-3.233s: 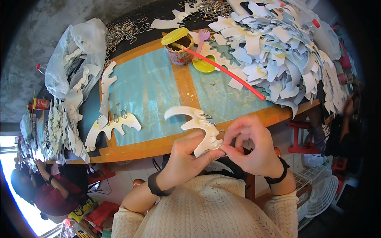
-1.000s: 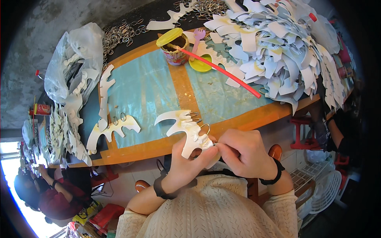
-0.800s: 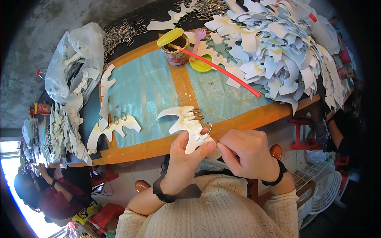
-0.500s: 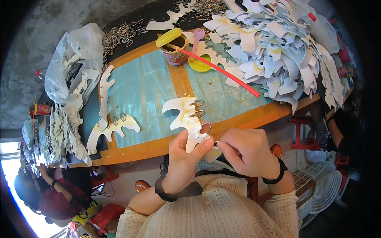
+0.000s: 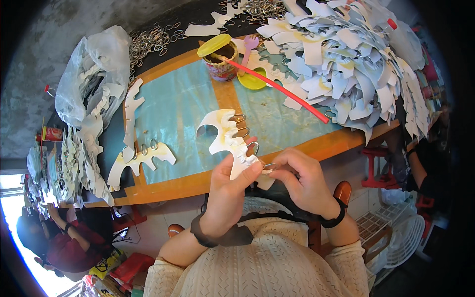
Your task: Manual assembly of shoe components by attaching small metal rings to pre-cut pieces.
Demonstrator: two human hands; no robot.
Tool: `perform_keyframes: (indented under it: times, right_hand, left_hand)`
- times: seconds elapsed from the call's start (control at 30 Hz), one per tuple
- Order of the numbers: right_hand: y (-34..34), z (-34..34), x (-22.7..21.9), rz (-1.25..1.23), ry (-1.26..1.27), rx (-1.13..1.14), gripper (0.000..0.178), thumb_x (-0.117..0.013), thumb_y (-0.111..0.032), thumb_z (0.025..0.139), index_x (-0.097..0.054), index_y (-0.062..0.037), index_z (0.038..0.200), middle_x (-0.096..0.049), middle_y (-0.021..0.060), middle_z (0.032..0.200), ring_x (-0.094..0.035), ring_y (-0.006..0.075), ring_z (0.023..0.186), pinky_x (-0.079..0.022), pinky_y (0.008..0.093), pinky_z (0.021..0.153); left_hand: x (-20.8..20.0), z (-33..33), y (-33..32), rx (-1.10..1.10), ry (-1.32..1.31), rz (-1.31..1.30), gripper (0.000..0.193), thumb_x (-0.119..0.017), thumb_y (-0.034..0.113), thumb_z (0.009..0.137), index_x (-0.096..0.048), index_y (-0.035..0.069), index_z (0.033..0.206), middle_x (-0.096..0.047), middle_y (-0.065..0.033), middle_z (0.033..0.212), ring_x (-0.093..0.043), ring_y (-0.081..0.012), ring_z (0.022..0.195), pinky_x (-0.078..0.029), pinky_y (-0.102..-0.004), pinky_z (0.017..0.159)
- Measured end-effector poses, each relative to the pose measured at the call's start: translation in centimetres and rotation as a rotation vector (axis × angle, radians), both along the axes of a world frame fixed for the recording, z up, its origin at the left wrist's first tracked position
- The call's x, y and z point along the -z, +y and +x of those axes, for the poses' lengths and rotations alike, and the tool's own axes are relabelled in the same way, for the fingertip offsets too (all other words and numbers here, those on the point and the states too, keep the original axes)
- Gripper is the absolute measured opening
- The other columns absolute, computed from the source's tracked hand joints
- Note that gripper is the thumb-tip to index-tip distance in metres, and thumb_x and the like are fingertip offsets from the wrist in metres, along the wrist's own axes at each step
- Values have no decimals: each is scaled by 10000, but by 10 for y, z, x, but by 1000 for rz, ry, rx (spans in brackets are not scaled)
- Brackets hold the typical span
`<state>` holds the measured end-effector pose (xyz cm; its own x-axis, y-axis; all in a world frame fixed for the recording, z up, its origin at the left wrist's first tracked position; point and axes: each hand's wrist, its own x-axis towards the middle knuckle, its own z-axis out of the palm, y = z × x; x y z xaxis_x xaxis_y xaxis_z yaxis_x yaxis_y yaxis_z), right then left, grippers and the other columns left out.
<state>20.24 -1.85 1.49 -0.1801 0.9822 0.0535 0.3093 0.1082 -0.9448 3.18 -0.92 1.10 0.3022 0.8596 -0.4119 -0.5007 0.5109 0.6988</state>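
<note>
Bench [image 5: 168, 192], tan-bordered, in the head view: above the middle of its near edge is a white notched cutout [image 5: 236, 146], held clear of the surface, with metal loops [image 5: 242, 132] along its right side; the left hand [image 5: 225, 195] is clamped on the cutout's lower end, thumb on top; the right hand [image 5: 304, 180] has thumb and forefinger pinched on the lowest loop [image 5: 269, 167]; another looped cutout [image 5: 143, 161] lies near the bench's left end, by the near edge; towards the far edge stands an open tub [image 5: 221, 68], a red stick [image 5: 287, 91] slanting from it to the right; a pile of white pieces [image 5: 341, 74] covers the far right corner; a clear plastic bag [image 5: 106, 47] sits at the left edge.
</note>
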Motion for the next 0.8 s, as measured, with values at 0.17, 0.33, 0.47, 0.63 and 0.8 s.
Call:
perform_keyframes:
  times: [0.17,0.33,0.47,0.63,0.8]
  right_hand:
    - [5,4,13,-369,378,-81,101,-606,-66,878,-578,9,938,-588,16,804,-527,59,692,-437,210,631]
    - [7,3,9,-484,556,-134,118,-600,-89,895,-568,-4,969,-589,-8,829,-521,24,723,-420,181,644]
    - [7,6,-1,-435,443,-81,103,-597,-96,898,-560,-8,938,-575,-13,801,-498,23,681,-412,184,628]
    - [5,5,-7,-334,263,-88,107,-608,-107,894,-544,-21,897,-531,-25,734,-451,26,627,-377,197,563]
    - [2,0,-10,-254,287,-77,109,-614,-94,882,-540,-14,886,-534,-2,715,-465,56,602,-383,213,547]
  left_hand:
    - [0,-4,5,22,-76,-119,523,-633,95,882,-408,-9,1343,-526,-31,1174,-516,-106,1047,-388,-274,925]
    - [-7,-6,10,50,-78,-105,544,-618,90,892,-371,2,1368,-510,-35,1209,-513,-115,1070,-390,-281,945]
    - [-8,-14,9,155,-44,5,583,-651,86,866,-368,7,1370,-518,-35,1195,-506,-104,1065,-416,-277,914]
    - [-4,-15,3,174,238,135,565,-705,87,826,-429,-15,1309,-546,-36,1136,-512,-81,991,-447,-252,843]
    - [-8,-14,0,132,330,263,518,-705,85,827,-456,-37,1264,-567,-47,1083,-523,-74,926,-462,-240,796]
